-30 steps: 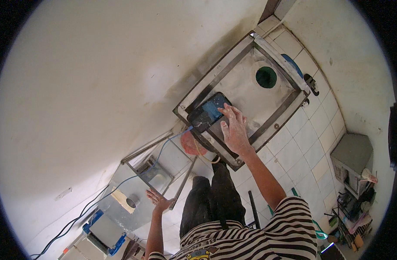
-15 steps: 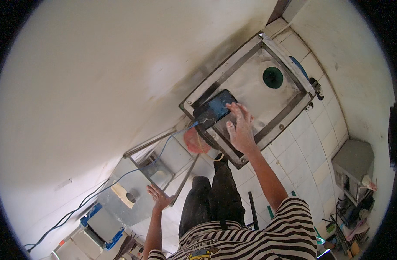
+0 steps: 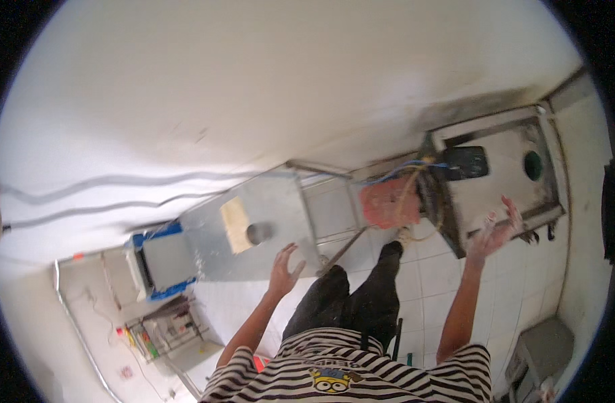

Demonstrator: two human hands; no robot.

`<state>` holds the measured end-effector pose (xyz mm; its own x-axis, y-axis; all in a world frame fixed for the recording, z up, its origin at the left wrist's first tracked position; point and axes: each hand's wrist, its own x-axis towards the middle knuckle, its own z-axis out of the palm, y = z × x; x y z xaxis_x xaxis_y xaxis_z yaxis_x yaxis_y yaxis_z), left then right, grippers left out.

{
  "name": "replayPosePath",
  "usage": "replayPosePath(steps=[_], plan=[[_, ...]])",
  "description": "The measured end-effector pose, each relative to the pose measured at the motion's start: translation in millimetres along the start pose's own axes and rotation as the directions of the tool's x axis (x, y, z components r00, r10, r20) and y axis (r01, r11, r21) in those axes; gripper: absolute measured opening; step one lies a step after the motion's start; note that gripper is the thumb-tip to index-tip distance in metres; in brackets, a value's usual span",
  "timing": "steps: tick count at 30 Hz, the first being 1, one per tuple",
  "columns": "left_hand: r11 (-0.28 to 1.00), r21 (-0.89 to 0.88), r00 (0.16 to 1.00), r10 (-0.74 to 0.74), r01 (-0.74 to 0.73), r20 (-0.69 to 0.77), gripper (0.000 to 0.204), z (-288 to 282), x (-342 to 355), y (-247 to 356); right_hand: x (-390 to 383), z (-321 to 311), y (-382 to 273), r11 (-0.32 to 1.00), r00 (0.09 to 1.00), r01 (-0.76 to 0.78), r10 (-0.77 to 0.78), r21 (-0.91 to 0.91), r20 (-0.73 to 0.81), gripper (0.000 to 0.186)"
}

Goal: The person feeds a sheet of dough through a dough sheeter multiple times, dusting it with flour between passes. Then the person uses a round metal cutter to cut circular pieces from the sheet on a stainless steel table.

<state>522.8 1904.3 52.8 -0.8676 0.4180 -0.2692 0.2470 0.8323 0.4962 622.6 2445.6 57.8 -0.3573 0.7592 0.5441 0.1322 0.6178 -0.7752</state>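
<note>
My left hand (image 3: 284,272) is held open with fingers apart at the front edge of a grey metal table (image 3: 280,201). It holds nothing. On that table lie a flat, pale beige piece (image 3: 235,225) and a short grey cylinder (image 3: 259,233). To the right, my right hand (image 3: 494,235), dusted with white powder, hangs open by the front rim of a metal-framed tray (image 3: 499,191). Nothing is in it. A dark phone (image 3: 467,162) with a blue cable lies at the tray's left end. Toward the far right of the tray is a round green opening (image 3: 533,166).
Between table and tray is a red-pink item (image 3: 391,201), its kind unclear. A blue-edged machine (image 3: 166,262) stands left of the table. A grey metal box (image 3: 546,346) sits at lower right. Cables run along the wall (image 3: 119,181).
My view has swung left, so the tray now appears farther right. My right hand has come away from the phone toward the tray's front rim. My left hand has lifted from the table's edge area.
</note>
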Motion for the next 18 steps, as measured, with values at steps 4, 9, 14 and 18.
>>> replayPosePath(steps=[4,9,14,18], plan=[[1.0,0.01,0.994,-0.012,0.013,-0.105,0.045,-36,-44,-56,-77,29,-100,0.966,0.965,-0.05,-0.018,0.253,0.261,0.033],[1.0,0.017,0.979,-0.007,0.01,-0.206,0.037,-75,-90,-177,-222,94,-238,0.955,0.687,-0.004,-0.214,0.298,0.694,0.05],[0.997,-0.037,0.948,0.057,-0.072,-0.313,0.035,-92,-66,-268,-361,206,-306,0.996,0.602,-0.051,-0.023,0.067,0.798,0.092],[0.991,0.013,0.934,0.131,-0.134,-0.334,0.051,-102,6,-293,-418,273,-306,0.987,0.656,-0.063,0.155,-0.151,0.739,0.115]])
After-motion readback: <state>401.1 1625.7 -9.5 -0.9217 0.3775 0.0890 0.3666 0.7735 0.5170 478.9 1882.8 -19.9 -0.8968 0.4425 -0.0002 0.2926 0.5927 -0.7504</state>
